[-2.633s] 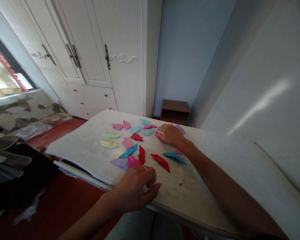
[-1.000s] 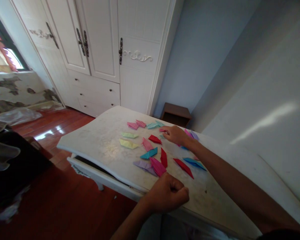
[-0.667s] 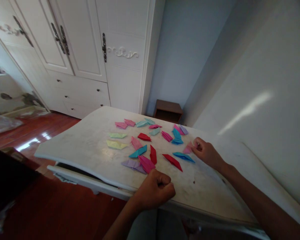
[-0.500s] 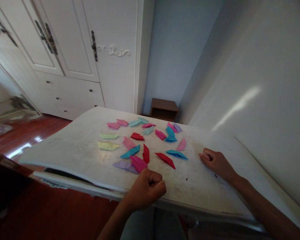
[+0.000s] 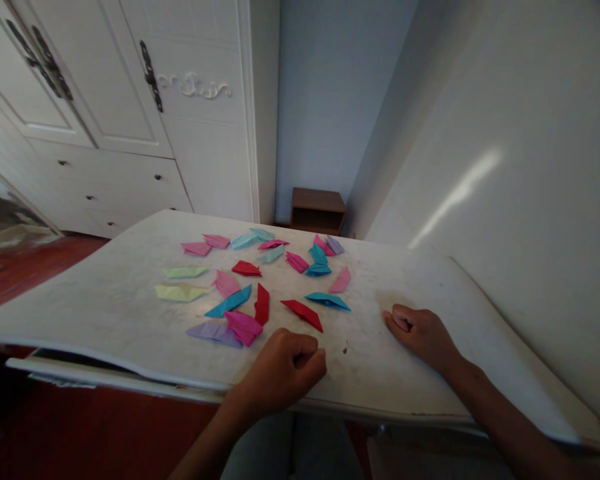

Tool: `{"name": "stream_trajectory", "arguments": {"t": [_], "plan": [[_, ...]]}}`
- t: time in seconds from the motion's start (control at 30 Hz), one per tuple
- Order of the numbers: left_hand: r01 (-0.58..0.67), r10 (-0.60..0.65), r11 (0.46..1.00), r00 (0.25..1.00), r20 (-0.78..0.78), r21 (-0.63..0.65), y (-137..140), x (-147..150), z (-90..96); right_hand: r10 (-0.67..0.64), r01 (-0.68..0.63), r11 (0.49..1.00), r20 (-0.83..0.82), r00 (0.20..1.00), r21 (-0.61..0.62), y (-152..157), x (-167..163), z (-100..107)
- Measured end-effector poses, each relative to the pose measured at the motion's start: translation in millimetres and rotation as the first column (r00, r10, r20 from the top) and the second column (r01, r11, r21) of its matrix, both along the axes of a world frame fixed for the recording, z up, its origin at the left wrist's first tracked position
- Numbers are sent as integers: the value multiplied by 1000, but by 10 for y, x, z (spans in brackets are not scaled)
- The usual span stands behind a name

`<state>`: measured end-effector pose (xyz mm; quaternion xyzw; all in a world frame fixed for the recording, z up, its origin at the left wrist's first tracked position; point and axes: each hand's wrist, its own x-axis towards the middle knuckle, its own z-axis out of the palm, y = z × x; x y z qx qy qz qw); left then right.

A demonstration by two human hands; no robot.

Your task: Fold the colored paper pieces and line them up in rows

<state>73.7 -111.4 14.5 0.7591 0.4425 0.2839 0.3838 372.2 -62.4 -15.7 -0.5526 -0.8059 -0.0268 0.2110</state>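
Note:
My left hand (image 5: 286,368) is closed in a fist at the near edge of the white table (image 5: 380,373), with nothing showing in it. Just beyond it lie a magenta folded paper piece (image 5: 244,327), a lilac one (image 5: 214,332) and a red one (image 5: 303,315). Further right, my right hand (image 5: 420,333) rests on the tabletop, also a fist, and no object shows in it. Nearest to it are a blue folded paper piece (image 5: 329,301) and a pink one (image 5: 340,280), both apart from the hand.
Several more folded papers lie scattered across the table, among them a yellow one (image 5: 181,293) and a red one (image 5: 247,268). A white wardrobe (image 5: 210,147) stands behind, beside a small brown cabinet (image 5: 319,200). A pale glossy wall (image 5: 520,220) runs along the right.
The view has turned a little to the right, so the table and papers appear shifted left. Both hands stay in fists, and the papers keep their arrangement.

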Motion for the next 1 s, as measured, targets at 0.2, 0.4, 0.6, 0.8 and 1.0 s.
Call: {"name": "stream_trajectory", "arguments": {"t": [0.2, 0.4, 0.6, 0.8, 1.0], "plan": [[21, -14, 994, 998, -64, 103, 5, 84, -74, -48, 48, 999, -3, 999, -2, -7, -21, 7], [-101, 108, 979, 994, -31, 179, -98, 16, -154, -74, 74, 997, -2, 997, -19, -17, -32, 11], [-129, 131, 975, 991, -1, 184, -102, 13, -139, -75, 75, 997, 19, 997, -3, -38, -42, 5], [-160, 152, 982, 985, 84, 99, -91, -7, -114, 47, -47, 999, -21, 999, -11, -94, -110, 26], [-186, 179, 982, 973, 145, 38, -74, -14, -136, 173, -176, 984, -56, 983, -38, -149, -161, 46]]}}
